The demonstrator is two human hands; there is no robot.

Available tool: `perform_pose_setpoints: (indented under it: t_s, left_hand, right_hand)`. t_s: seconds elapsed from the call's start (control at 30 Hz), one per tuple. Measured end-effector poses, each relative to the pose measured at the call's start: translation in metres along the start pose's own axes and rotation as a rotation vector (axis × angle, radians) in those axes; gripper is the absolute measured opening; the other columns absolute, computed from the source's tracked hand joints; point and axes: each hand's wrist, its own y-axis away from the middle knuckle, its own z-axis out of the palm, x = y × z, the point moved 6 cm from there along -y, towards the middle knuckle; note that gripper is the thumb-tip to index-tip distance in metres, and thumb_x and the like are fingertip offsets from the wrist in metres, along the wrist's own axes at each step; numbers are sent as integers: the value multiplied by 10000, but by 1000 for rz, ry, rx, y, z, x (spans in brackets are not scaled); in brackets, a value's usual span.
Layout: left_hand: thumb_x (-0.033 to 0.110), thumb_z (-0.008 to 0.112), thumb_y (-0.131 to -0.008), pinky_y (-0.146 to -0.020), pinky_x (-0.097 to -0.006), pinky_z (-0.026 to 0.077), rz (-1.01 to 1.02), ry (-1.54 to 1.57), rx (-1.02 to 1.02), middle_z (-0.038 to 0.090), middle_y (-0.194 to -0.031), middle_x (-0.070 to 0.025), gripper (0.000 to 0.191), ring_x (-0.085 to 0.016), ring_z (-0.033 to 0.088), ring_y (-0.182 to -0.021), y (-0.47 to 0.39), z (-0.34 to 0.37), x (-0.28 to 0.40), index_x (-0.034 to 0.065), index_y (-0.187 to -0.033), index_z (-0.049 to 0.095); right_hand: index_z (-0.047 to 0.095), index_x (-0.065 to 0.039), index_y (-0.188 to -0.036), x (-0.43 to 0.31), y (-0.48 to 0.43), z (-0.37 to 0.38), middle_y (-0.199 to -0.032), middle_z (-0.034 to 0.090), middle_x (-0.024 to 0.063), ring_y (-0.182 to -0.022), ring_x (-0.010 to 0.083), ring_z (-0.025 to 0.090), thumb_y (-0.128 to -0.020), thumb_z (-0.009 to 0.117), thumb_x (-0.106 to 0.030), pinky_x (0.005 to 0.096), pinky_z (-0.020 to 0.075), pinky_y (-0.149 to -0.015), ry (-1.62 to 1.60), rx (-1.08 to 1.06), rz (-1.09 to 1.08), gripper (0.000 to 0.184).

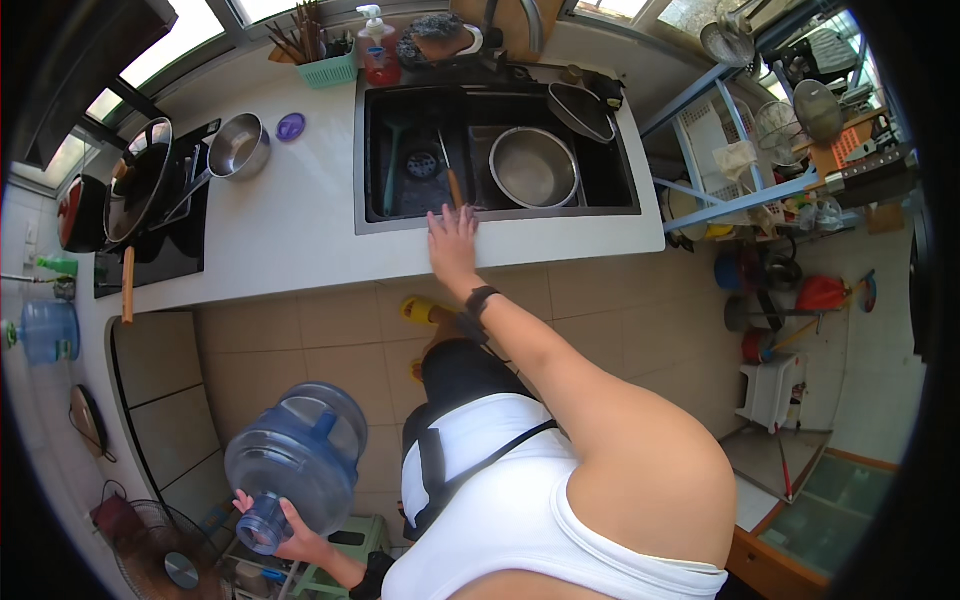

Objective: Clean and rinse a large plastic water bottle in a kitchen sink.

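Note:
A large, clear blue water-cooler bottle (292, 457) hangs at the lower left, tilted with its mouth towards me. My left hand (289, 525) grips it round the neck; it looks empty. Across at the counter, my right hand (453, 244) rests with fingers spread on the front rim of the black double sink (502, 217). Its fingertips are close to the wooden handle (454, 187) of a slim utensil lying in the left basin; whether they touch it I cannot tell. A round metal pot (534, 168) sits in the right basin, with a strainer (582, 112) behind it.
A saucepan (238, 148) and a purple lid (291, 127) stand on the white counter (307, 217), left of the sink. Further left is a lidded pan (139, 180) on the stove. Below are an electric fan (180, 566) and a green stool (367, 536). A blue rack (739, 202) stands right.

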Motion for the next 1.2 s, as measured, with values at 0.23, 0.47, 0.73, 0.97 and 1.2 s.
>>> perform_pose_setpoints:
  t_s: [0.23,0.47,0.73,0.97,1.2]
  left_hand:
    - [96,675,-935,-1142,-420,356,6,53,7,551,-1447,-191,459,-309,494,-1363,2,3,7,-96,-1336,559]
    - [63,655,-924,-1151,-457,341,6,106,10,543,-1440,-223,474,-354,475,-1375,12,6,12,-91,-1353,524]
    - [52,653,-943,-1164,-446,336,-35,-19,42,531,-1460,-207,504,-334,479,-1376,29,10,34,-92,-1397,488]
    - [75,690,-933,-1134,-411,373,12,-102,14,586,-1406,-194,500,-311,544,-1311,5,56,72,-87,-1375,522]
    - [126,662,-970,-1068,-378,439,68,-76,8,610,-1372,-182,435,-279,597,-1229,-35,125,128,-55,-1357,577]
  right_hand:
    - [488,-40,-1434,47,19,-33,-1487,474,194,-1396,408,404,-958,558,-244,535,283,-1185,-103,-60,-201,522]
    - [443,-50,-1489,269,63,-100,-1527,449,195,-1422,420,370,-978,495,-244,553,250,-1191,182,87,322,548]
    - [566,-48,-1379,183,49,-73,-1452,536,150,-1375,427,415,-952,540,-264,587,259,-1180,5,134,148,479]
    - [595,-33,-1311,167,71,-107,-1467,514,142,-1354,357,474,-864,653,-190,531,333,-1170,-216,-84,-206,477]
    - [568,-26,-1353,388,109,-171,-1468,512,147,-1358,345,474,-895,602,-107,513,361,-1152,27,105,215,466]
